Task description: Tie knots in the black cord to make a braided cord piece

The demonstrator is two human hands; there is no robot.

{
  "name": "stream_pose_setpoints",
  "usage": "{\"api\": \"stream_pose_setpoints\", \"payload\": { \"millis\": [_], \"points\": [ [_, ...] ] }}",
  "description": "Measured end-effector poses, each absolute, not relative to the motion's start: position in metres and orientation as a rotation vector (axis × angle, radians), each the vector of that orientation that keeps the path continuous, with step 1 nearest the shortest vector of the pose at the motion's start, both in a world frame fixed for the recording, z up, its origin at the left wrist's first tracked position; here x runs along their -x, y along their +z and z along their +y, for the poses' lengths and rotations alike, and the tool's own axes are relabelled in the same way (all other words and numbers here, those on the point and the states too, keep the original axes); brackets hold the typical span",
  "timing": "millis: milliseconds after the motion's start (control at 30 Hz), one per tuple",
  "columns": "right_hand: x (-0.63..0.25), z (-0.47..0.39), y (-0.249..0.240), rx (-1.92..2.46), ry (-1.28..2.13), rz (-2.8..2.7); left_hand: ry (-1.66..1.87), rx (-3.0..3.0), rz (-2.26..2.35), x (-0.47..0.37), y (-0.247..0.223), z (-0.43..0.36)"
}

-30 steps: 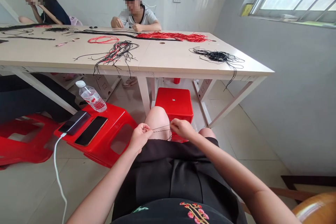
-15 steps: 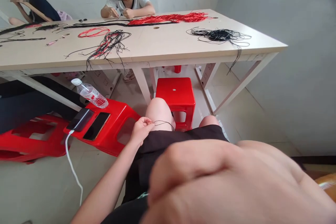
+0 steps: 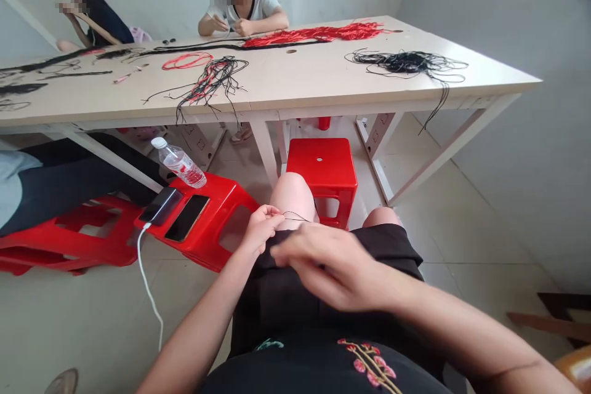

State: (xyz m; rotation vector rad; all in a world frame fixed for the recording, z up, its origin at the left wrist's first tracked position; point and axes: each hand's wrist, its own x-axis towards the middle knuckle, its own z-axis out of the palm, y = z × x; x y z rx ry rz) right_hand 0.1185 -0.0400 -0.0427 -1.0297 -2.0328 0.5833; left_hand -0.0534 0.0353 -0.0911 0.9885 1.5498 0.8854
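My left hand is above my thigh, thumb and fingertips pinched on a thin black cord. The cord loops to the right over my bare knee, and its far part is hidden behind my other hand. My right hand is over my lap, a little to the right and nearer to me. Its fingers are curled and pressed together, slightly blurred. Whatever they may hold is too small or hidden to make out.
A long table ahead carries black cords, mixed black and red cords and red cords. Two people sit behind it. A red stool at left bears a bottle, phone and power bank. Another red stool stands ahead.
My right hand has come down from close to the camera to over my lap, nearer the left hand. My left hand keeps its pinch on the cord. The view has shifted slightly left.
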Motion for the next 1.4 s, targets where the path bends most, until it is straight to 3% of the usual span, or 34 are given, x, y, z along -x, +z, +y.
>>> {"api": "stream_pose_setpoints", "payload": {
  "millis": [133,267,433,500,667,767,1033,1400],
  "points": [
    [-0.095,-0.020,-0.093,1.225,0.739,-2.280,0.915,-0.855,1.445,0.060,-0.095,0.040],
    [-0.089,-0.021,-0.115,0.927,0.985,-2.471,0.926,-0.774,1.403,0.061,-0.098,0.037],
    [-0.085,-0.017,-0.115,1.366,0.669,-2.235,0.909,-0.734,1.425,0.061,-0.098,0.033],
    [-0.084,-0.014,-0.116,1.405,0.698,-2.226,0.895,-0.729,1.434,0.062,-0.097,0.033],
    [-0.084,-0.012,-0.117,0.832,1.192,-2.430,0.931,-0.838,1.451,0.063,-0.099,0.032],
    [-0.081,-0.011,-0.122,0.786,1.330,-2.346,0.981,-0.882,1.523,0.063,-0.106,0.029],
    [-0.069,-0.002,-0.152,1.304,0.367,-2.223,1.039,-0.956,1.570,0.067,-0.126,0.024],
    [-0.063,0.013,-0.170,1.456,0.218,-2.282,1.018,-1.005,1.605,0.066,-0.124,0.034]
  ]
}}
